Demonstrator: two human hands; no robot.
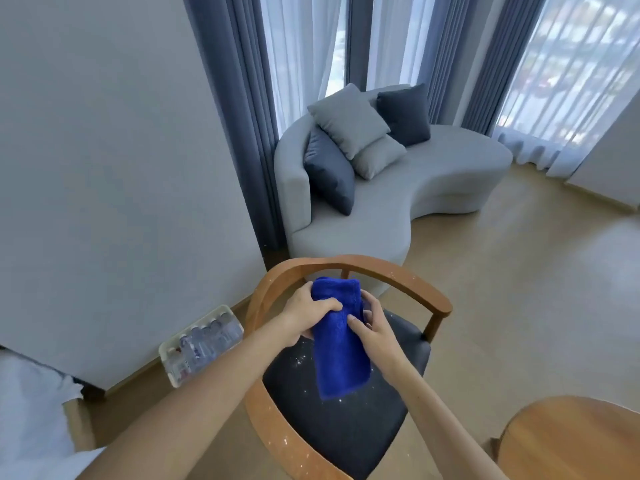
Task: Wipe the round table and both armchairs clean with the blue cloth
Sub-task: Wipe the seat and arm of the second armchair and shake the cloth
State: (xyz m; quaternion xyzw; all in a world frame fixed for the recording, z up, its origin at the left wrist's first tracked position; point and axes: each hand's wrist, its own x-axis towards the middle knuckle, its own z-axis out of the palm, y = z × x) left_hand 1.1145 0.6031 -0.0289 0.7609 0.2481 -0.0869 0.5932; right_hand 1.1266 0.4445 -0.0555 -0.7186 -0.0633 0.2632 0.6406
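— Two hands, one blue cloth [341, 337], one armchair [332, 403] in full sight. Nearest me, right of the armchair, only a curved wooden edge of the round table [571, 441] shows.

— And the cloth?

— Folded long, held up above the armchair's dark seat, which is dotted with pale specks. The left hand [308, 315] grips its upper left side, thumb curled over the front. The right hand [372, 327] pinches the right edge, thumb on the front, fingers tucked behind.

— What else is around?

— Left of the armchair, against the wall, one white tray of water bottles [202, 342]; I can't count them. Beyond the armchair's backrest, one curved grey sofa [415, 188] with four cushions, two light, two dark. Behind that, grey curtains [235, 98] and sheer white ones over the windows.
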